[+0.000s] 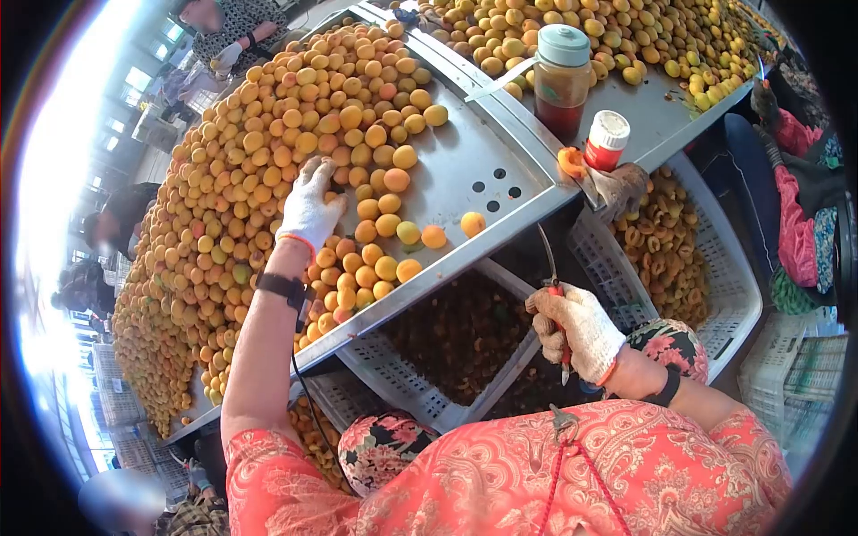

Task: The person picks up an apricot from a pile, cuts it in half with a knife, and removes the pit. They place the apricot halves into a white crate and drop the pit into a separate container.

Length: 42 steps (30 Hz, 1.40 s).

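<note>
My left hand [313, 207], in a white glove, rests on the heap of apricots [268, 134] on the metal table. Its fingers curve over the fruit, with the thumb apart from them. Under the palm the view is hidden. My right hand [576, 329], in a worn white glove, is closed around the red handle of a knife [548, 253], whose thin curved blade points up. It is held above the crates, in front of the table edge. A few loose apricots [433, 236] lie near that edge, close to several dark holes in the metal.
A jar of reddish liquid [562, 94] and a red bottle with a white cap [607, 140] stand at the table's corner. Beside them a co-worker's gloved hand [617, 189] holds an opened apricot [572, 163]. Below are crates of dark pits [460, 335] and apricot halves [666, 250].
</note>
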Available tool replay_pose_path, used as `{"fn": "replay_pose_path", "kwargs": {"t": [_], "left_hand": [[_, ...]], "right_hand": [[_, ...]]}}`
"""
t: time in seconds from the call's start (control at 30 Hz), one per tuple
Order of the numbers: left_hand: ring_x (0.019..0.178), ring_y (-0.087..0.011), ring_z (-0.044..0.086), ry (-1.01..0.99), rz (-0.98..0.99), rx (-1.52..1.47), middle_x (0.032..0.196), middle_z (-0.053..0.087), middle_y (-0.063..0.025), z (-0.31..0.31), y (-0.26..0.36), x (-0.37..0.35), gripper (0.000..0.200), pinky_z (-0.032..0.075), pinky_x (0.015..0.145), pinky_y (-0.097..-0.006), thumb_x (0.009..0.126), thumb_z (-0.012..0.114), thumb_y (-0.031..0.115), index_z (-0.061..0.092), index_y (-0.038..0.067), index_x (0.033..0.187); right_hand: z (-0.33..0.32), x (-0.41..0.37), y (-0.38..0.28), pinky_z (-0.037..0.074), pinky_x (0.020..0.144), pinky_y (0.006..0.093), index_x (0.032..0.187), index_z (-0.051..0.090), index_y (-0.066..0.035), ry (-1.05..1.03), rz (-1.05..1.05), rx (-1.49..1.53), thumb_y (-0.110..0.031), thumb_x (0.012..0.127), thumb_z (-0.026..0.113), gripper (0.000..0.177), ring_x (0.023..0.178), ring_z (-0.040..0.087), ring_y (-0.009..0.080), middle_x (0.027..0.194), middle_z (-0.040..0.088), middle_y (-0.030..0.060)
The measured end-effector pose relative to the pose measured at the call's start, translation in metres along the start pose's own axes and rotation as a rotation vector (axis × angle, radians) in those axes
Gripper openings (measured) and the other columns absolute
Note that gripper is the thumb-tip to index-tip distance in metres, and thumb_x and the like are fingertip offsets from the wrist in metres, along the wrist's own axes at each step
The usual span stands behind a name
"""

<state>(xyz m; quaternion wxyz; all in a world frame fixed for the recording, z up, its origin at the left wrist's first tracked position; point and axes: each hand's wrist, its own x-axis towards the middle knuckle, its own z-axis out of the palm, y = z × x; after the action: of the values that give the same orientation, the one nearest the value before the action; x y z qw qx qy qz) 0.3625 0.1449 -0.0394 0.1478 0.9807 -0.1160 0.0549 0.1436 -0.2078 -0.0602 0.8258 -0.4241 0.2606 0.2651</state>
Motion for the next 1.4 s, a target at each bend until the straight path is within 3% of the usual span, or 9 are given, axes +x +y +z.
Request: {"fn": "replay_pose_path", "kwargs": {"t": [0.33,0.47,0.6,0.8,0.9,1.0,1.1,1.27,1.4], "left_hand": [[0.137,-0.0355,0.041,-0.001,-0.055,0.179,0.151,0.038,-0.0200,0.024,-0.015,0.065,0.064,0.039,0.110,-0.0362,0.080,0.068,0.025,0.051,0.011,0.140],[0.121,-0.0364,0.054,-0.140,-0.185,0.235,0.135,0.050,-0.0192,0.023,0.009,0.065,0.051,0.047,0.101,-0.0411,0.078,0.067,0.022,0.060,0.016,0.128],[0.114,-0.0372,0.057,-0.373,-0.084,0.280,0.129,0.052,-0.0174,0.008,0.033,0.045,0.046,0.049,0.097,-0.0404,0.076,0.069,0.028,0.065,0.017,0.120],[0.116,-0.0316,0.056,-0.203,0.174,0.271,0.136,0.052,-0.0137,0.004,0.045,-0.012,0.046,0.046,0.102,-0.0394,0.071,0.074,0.030,0.070,0.017,0.115],[0.108,-0.0213,0.060,-0.153,-0.012,-0.328,0.124,0.058,-0.0108,-0.031,0.084,-0.045,0.045,0.048,0.094,-0.0292,0.072,0.067,0.000,0.065,0.006,0.117],[0.098,-0.0237,0.063,-0.236,-0.234,-1.319,0.116,0.061,-0.0128,-0.065,0.146,-0.119,0.051,0.052,0.088,-0.0343,0.073,0.060,-0.004,0.055,-0.007,0.124],[0.093,-0.0233,0.063,-0.271,-0.191,-1.541,0.115,0.062,-0.0164,-0.069,0.175,-0.174,0.059,0.053,0.082,-0.0354,0.076,0.060,0.004,0.049,-0.006,0.133],[0.090,-0.0215,0.060,-0.180,-0.157,-1.701,0.113,0.061,-0.0143,-0.065,0.212,-0.245,0.064,0.052,0.080,-0.0345,0.077,0.063,0.011,0.045,-0.004,0.137],[0.090,-0.0177,0.058,-0.102,-0.140,-1.753,0.113,0.060,-0.0106,-0.068,0.233,-0.277,0.058,0.049,0.075,-0.0302,0.079,0.070,0.012,0.050,-0.002,0.133]], "right_hand": [[-0.002,0.014,-0.004,0.040,0.045,0.0277,0.090,0.060,-0.004,-0.140,0.223,-0.075,-0.017,0.092,0.065,0.014,0.049,0.047,0.0107,0.067,0.054,0.0029],[-0.001,0.007,-0.006,0.042,0.054,0.0237,0.097,0.064,-0.004,-0.225,0.005,-0.322,-0.023,0.092,0.068,0.020,0.060,0.056,0.0101,0.071,0.059,0.0020],[-0.001,0.002,-0.009,0.042,0.053,0.0239,0.096,0.063,-0.005,-0.289,0.042,-0.416,-0.027,0.093,0.066,0.022,0.059,0.055,0.0096,0.071,0.059,0.0003],[0.001,-0.015,-0.005,0.040,0.049,0.0251,0.102,0.057,-0.005,-0.261,0.091,-0.378,-0.026,0.096,0.061,0.022,0.055,0.051,0.0095,0.072,0.055,0.0018],[0.003,-0.029,-0.001,0.032,0.042,0.0231,0.106,0.044,-0.008,-0.186,0.025,-0.339,-0.022,0.097,0.056,0.020,0.044,0.038,0.0064,0.070,0.049,0.0036],[0.002,-0.051,0.013,0.033,0.044,0.0207,0.106,0.048,-0.008,-0.165,-0.376,-0.369,-0.018,0.098,0.053,0.013,0.050,0.040,0.0051,0.073,0.049,0.0003],[0.001,-0.061,0.015,0.037,0.048,0.0226,0.103,0.052,-0.008,-0.238,-0.596,-0.412,-0.016,0.101,0.049,0.009,0.056,0.043,0.0053,0.069,0.048,-0.0034],[0.020,-0.117,0.024,0.045,0.059,0.0281,0.107,0.053,-0.003,-0.358,-0.864,-0.777,-0.010,0.099,0.054,0.010,0.064,0.053,0.0108,0.075,0.055,0.0043],[0.029,-0.146,0.033,0.050,0.067,0.0302,0.111,0.055,-0.001,-0.426,-0.834,-0.952,-0.016,0.100,0.054,0.018,0.073,0.061,0.0156,0.086,0.064,0.0095]]}}
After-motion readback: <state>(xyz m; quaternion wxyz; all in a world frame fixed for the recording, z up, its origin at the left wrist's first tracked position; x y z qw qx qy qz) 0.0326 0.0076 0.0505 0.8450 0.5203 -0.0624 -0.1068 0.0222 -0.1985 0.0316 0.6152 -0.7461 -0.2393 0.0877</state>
